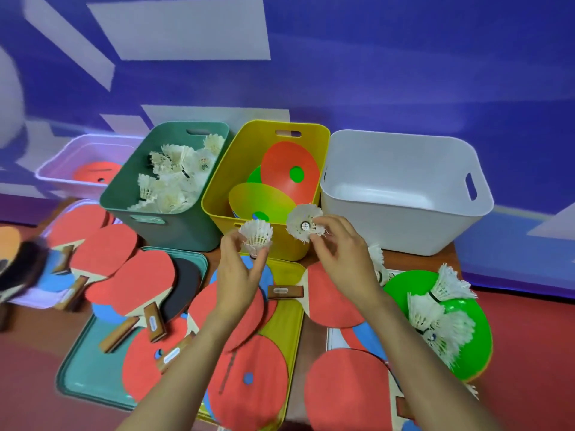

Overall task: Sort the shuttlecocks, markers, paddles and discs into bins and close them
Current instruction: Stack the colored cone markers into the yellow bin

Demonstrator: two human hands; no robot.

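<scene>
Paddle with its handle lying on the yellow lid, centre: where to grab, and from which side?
Take the brown handle, coming down from above at its left end. It lies flat, points left and is bare on top. Its red blade is partly covered by the right arm.

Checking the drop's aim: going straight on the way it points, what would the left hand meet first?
Probably the near wall of the yellow bin, just beyond the shuttlecock the left hand pinches; depth is unclear, so it might clear the rim.
</scene>
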